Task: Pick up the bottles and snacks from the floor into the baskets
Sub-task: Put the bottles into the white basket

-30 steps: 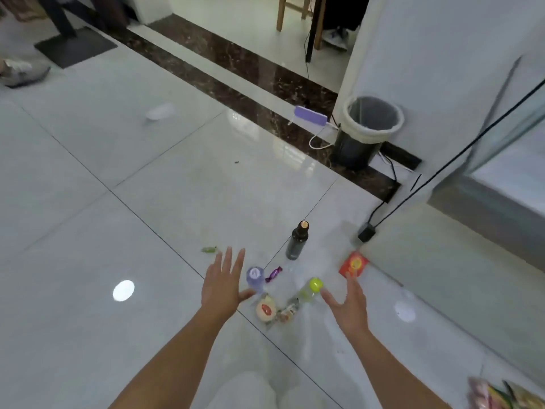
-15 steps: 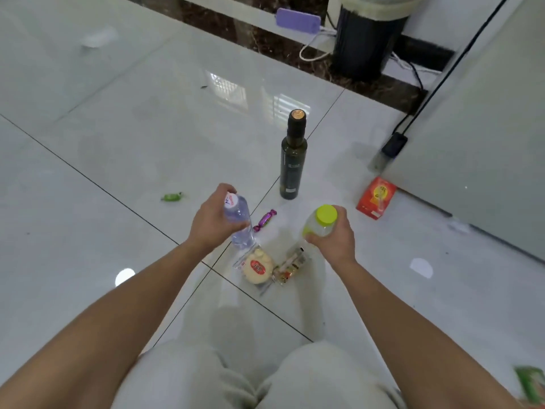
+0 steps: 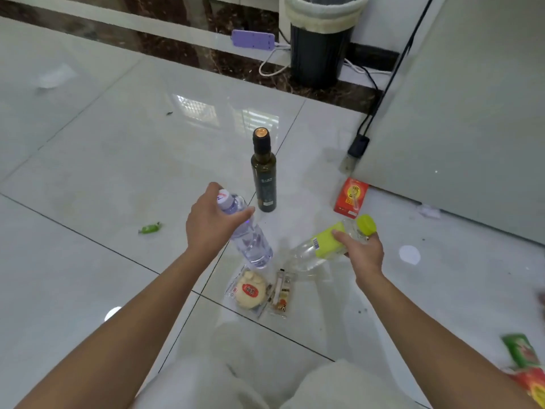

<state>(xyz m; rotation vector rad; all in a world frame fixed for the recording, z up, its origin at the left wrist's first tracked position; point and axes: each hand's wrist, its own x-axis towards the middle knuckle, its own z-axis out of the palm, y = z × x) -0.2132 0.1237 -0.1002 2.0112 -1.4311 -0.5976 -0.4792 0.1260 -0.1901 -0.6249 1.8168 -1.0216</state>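
Two packets (image 3: 523, 358) at right edge cut off; I can't read them. Since half second ago, both bottles lifted off floor (image 3: 118, 172) and tilted. Now left hand (image 3: 211, 224) curled round clear water bottle (image 3: 250, 243) near cap; right hand (image 3: 364, 253) grips yellow-capped bottle (image 3: 324, 243) at label. Both hang above snack packs (image 3: 250, 292); dark bottle (image 3: 264, 178) upright on floor behind.

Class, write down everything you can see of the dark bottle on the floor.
The dark bottle looks like dark olive glass: a tall body, a narrow black neck, a coppery round top. A dark label with faint print wraps its lower half. It stands upright and capped on the tiled floor, and nothing else seems to touch it.
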